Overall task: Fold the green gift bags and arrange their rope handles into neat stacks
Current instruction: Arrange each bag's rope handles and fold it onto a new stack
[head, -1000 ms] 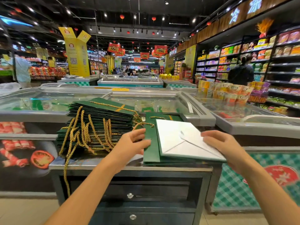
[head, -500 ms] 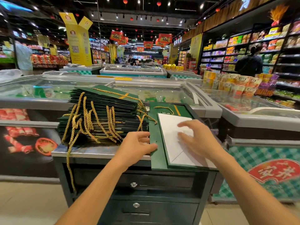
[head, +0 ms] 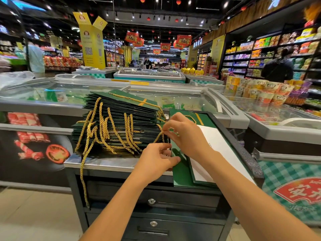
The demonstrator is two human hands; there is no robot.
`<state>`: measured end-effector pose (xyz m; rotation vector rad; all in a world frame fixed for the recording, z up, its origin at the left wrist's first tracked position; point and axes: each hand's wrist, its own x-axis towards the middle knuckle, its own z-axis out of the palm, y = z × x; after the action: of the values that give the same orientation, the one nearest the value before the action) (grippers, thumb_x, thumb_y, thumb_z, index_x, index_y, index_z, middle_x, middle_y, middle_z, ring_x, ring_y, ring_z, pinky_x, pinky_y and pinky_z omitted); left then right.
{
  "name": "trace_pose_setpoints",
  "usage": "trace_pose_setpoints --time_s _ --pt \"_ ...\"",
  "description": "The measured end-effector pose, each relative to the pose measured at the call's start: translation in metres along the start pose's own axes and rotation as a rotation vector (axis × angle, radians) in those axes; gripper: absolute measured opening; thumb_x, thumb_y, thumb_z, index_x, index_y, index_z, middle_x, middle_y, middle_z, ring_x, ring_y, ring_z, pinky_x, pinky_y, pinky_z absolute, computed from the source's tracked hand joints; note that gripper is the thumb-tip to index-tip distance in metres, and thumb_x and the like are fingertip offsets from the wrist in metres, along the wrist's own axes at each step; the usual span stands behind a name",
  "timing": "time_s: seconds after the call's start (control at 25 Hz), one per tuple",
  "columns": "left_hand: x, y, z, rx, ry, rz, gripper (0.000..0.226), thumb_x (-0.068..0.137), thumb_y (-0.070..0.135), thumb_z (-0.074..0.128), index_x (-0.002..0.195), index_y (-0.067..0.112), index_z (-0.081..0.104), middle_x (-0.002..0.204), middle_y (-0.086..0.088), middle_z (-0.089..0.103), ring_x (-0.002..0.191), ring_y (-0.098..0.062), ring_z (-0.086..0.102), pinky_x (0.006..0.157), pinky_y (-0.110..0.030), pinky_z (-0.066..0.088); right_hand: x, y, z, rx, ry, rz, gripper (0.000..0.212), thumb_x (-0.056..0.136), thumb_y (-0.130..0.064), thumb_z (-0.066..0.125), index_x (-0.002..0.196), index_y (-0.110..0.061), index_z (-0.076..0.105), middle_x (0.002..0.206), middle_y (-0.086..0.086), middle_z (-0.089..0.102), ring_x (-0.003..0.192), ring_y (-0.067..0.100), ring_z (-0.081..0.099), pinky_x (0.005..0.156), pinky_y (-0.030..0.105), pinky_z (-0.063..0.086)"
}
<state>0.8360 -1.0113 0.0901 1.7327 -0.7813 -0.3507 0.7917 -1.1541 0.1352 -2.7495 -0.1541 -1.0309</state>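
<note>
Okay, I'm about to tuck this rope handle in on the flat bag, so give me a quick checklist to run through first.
1. Right hand pinches the rope handle: ok.
2. Left hand holds the flat bag at its left edge: ok.
3. Flat bag fully on the counter: not ok, its near end overhangs the front edge.
4. Pinched handle free of the stack's ropes: cannot tell, they cross right there.
5. Tall stack has tidy handles: not ok, one loose rope dangles down the counter front.
</note>
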Motion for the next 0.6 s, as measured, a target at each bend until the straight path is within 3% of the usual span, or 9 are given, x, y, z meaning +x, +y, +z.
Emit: trace_pose_setpoints --time_s 0.12,0.28,0.36,0.48,0.6 --pt "0.001 -0.003 -0.001 0.027 0.002 0.032 0.054 0.085 0.018 0.080 0.135 0.013 0.062 0.103 0.002 0.076 0.087 -0.011 0.075 0.088 -0.034 0.061 -0.019 0.021 -0.019 0.097 0.067 0.175 0.007 0.091 -0.017 0.074 0.097 -0.019 0.074 0.101 -0.006 0.059 0.080 0.012 0.059 0.074 0.033 0.054" --pt "0.004 -0.006 -0.001 0.085 0.021 0.049 0.065 0.082 0.029 0.083 0.141 0.017 0.058 0.113 0.003 0.072 0.092 -0.006 0.073 0.091 -0.031 0.059 -0.065 0.048 -0.034 0.104 0.052 0.381 0.009 0.089 -0.010 0.074 0.095 -0.017 0.074 0.095 -0.005 0.063 0.080 0.006 0.061 0.078 0.036 0.055" --pt "0.005 -0.005 -0.002 0.079 0.019 0.037 0.066 0.082 0.031 0.083 0.141 0.018 0.058 0.115 0.003 0.072 0.094 -0.006 0.073 0.093 -0.034 0.059 -0.080 0.053 -0.031 0.154 0.019 0.485 0.012 0.090 -0.011 0.072 0.095 -0.022 0.075 0.096 -0.004 0.064 0.084 0.004 0.061 0.082 0.027 0.052" --pt "0.003 -0.002 -0.001 0.043 0.004 0.005 0.066 0.082 0.027 0.084 0.141 0.016 0.058 0.114 0.003 0.073 0.093 -0.005 0.073 0.094 -0.034 0.059 -0.086 0.053 -0.028 0.283 0.043 0.560 0.023 0.091 -0.006 0.065 0.100 -0.025 0.074 0.102 -0.007 0.066 0.088 -0.002 0.058 0.075 0.006 0.043" --pt "0.000 0.003 -0.001 -0.002 -0.040 -0.016 0.061 0.084 0.020 0.081 0.140 0.015 0.058 0.111 0.005 0.075 0.091 -0.005 0.074 0.085 -0.026 0.060 -0.086 0.053 -0.029 0.335 0.049 0.578 0.026 0.091 -0.003 0.064 0.103 -0.023 0.075 0.104 -0.009 0.067 0.091 -0.004 0.057 0.075 0.005 0.042"
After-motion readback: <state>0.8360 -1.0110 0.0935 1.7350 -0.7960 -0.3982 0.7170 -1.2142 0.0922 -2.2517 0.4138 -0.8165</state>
